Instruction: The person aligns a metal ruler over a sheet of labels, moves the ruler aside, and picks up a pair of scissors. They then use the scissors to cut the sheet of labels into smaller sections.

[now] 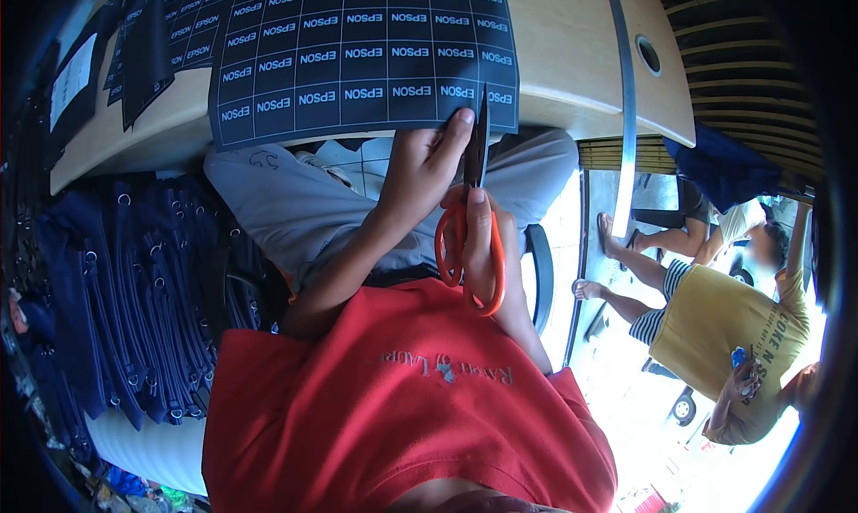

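Note:
A dark sheet [366, 57] printed with a grid of white EPSON labels lies over the table's front edge. My left hand [429, 160] pinches its lower edge, thumb on top, just left of the scissors. In my right hand [481, 236] are orange-handled scissors [494, 290], their blades pointing away from me. The blades are at the sheet's lower right part, along the line before the last column of labels. How far the cut runs into the sheet is hard to tell.
More label sheets [192, 21] and dark strips lie at the table's [572, 57] left. A metal ruler [623, 93] crosses its right side. Navy straps with metal rings [143, 290] hang at the left. A person in a yellow shirt [728, 334] and another person are at the right.

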### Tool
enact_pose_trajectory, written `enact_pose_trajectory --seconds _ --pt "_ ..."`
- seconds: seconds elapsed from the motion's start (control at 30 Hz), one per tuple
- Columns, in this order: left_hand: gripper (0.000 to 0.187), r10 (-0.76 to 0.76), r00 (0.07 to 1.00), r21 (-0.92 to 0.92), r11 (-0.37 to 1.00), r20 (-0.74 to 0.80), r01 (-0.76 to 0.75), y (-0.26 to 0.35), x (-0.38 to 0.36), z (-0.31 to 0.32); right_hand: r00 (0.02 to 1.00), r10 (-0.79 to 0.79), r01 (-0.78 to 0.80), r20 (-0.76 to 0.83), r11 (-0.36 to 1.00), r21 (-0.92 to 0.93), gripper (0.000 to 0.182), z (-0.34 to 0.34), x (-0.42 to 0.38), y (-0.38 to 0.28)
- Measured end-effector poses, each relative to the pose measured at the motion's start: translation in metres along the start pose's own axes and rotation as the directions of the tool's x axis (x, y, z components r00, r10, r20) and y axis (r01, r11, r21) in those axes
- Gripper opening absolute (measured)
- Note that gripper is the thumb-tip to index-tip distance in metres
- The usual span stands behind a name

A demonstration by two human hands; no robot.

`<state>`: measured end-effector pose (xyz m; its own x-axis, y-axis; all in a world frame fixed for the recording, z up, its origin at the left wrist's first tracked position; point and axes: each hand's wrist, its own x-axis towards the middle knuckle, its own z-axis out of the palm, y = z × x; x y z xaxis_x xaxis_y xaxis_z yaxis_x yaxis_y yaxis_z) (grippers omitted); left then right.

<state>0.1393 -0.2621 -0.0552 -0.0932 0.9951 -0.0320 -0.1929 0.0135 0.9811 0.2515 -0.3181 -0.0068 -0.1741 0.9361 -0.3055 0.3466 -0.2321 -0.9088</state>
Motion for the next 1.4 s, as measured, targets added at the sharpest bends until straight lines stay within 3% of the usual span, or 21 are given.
enact_pose_trajectory --seconds 1.4 --pt "0.034 -0.027 1.0 0.026 0.999 0.015 0.027 0.0043 0.0011 -0.0078 0.999 0.043 -0.043 0.014 0.999 -0.018 0.05 0.0038 -0.002 -0.0059"
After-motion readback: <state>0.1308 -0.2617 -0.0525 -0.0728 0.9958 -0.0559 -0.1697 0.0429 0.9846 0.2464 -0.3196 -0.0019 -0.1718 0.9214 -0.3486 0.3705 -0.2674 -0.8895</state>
